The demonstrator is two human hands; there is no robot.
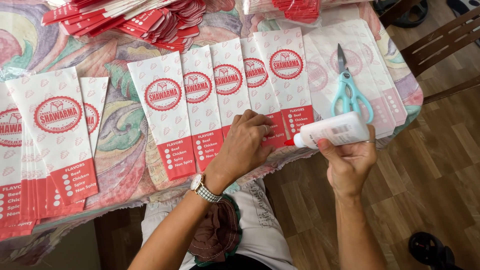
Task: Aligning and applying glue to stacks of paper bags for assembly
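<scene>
Several white paper sleeves with red round marks and red bottom bands (200, 100) lie fanned in an overlapping row on the table. My left hand (247, 145) presses flat on the lower ends of the middle sleeves, a watch on its wrist. My right hand (350, 162) holds a white glue bottle (332, 132) on its side, its red tip pointing left toward the red bottom band of the rightmost sleeve (287, 80).
Teal-handled scissors (350, 92) rest on a stack of translucent sleeves at the table's right end. More printed sleeves (55, 130) lie at the left, and red and white piles (135, 20) at the back. A patterned cloth (120, 125) covers the table. A dark wooden chair (440, 45) stands right.
</scene>
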